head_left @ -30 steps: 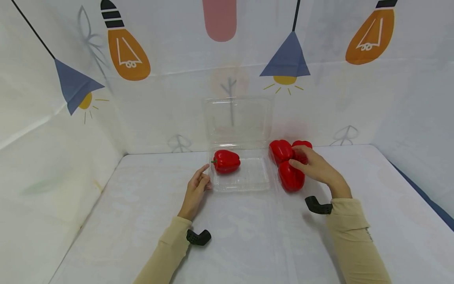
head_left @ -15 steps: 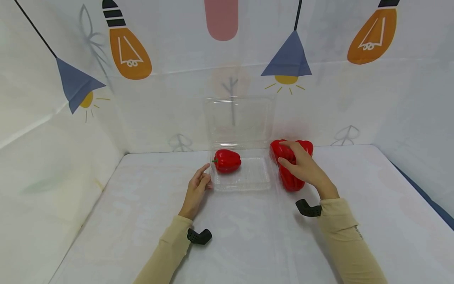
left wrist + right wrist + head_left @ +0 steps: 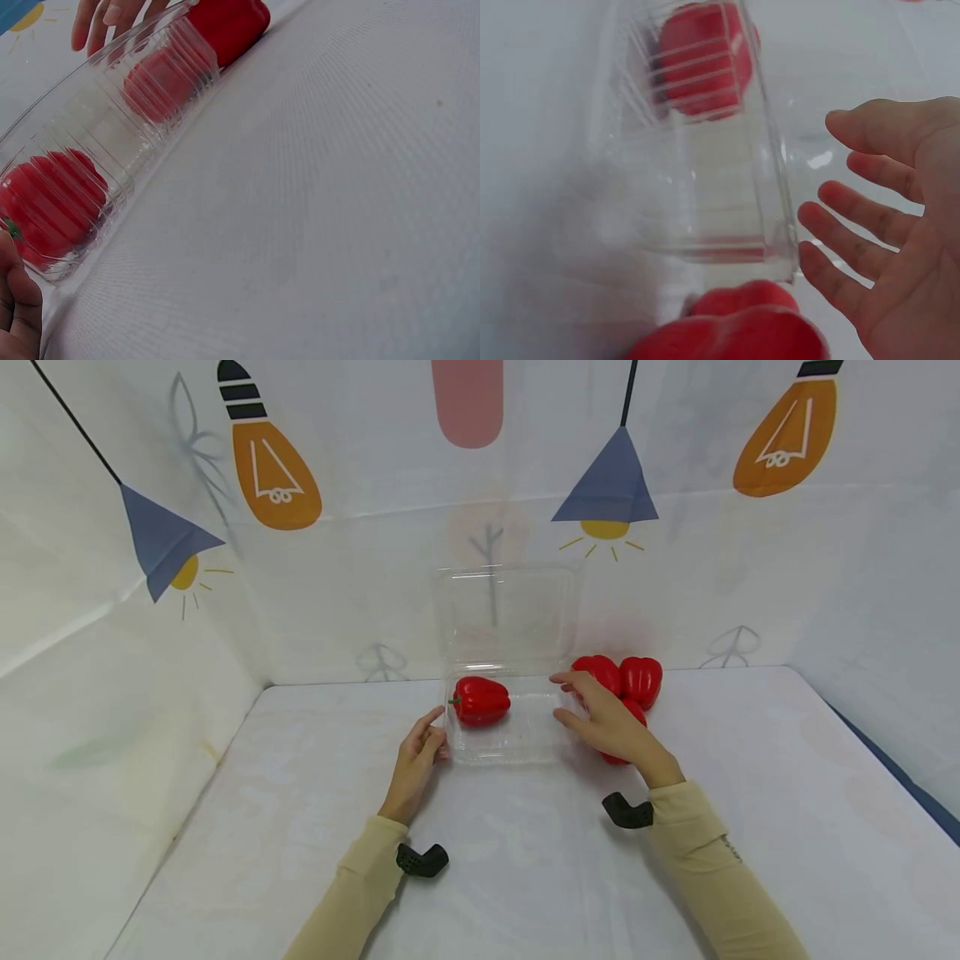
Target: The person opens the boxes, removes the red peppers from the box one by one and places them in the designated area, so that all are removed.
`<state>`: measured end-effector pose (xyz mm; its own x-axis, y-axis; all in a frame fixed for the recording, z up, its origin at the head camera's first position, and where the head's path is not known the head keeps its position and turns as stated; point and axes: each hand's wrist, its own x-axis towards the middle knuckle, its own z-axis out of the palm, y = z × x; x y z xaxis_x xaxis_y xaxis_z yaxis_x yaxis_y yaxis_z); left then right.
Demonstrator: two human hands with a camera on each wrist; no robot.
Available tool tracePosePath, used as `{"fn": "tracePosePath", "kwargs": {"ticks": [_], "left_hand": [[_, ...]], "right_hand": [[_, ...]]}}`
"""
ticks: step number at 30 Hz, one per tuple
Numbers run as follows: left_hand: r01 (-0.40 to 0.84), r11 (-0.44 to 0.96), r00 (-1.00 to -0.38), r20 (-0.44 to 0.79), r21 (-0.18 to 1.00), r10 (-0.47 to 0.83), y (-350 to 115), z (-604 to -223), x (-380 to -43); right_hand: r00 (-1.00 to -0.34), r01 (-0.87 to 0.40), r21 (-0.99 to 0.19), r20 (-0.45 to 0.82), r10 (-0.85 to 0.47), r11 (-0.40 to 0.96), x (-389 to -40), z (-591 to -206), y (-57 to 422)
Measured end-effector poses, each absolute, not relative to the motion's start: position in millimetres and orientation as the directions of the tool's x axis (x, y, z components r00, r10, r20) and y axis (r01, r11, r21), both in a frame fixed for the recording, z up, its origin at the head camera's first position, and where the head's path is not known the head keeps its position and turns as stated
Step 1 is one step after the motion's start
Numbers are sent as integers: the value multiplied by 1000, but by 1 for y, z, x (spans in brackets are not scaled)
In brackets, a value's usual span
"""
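Observation:
A clear plastic clamshell box (image 3: 528, 745) stands with its lid (image 3: 517, 618) raised against the back wall. One red bell pepper (image 3: 482, 702) lies at the left end inside it, green stem toward the left. My left hand (image 3: 411, 767) holds the box's left edge, index finger extended along it and the other fingers bent. Over the box's right end hovers my empty right hand (image 3: 609, 722), thumb and fingers spread apart. Three more red bell peppers (image 3: 641, 683) cluster just outside that end, one partly hidden by the right hand; in the right wrist view, peppers (image 3: 742, 337) appear beneath it.
A white cloth covers the table (image 3: 510, 860). Behind it rises a white printed curtain (image 3: 360, 577) with lamps and bulbs, close to the box lid and the pepper cluster. Black wrist mounts (image 3: 422, 861) sit on both sleeves.
My right hand has moved left from the loose peppers, across them, to the box's right end, carrying nothing. The left hand, the box and the peppers stay where they were.

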<state>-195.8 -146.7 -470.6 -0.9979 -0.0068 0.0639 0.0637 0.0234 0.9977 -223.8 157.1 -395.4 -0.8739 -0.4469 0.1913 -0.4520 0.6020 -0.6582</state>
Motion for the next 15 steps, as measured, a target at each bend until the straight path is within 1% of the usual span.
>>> {"fn": "tracePosePath", "kwargs": {"ticks": [4,12,15], "left_hand": [[77,33,-997,77,996,-9,-147,-470,-194],[101,18,-995,101,995,-6,-146,-470,-195],[86,20,-996,86,996,-7,-147,-469,-196]], "right_hand": [[-868,-454,-663,178,-464,595,-224,-401,149],[-861,-473,-648,196,-470,597,-226,-406,139],[-858,-479,-640,198,-474,600,-227,-411,134]]}}
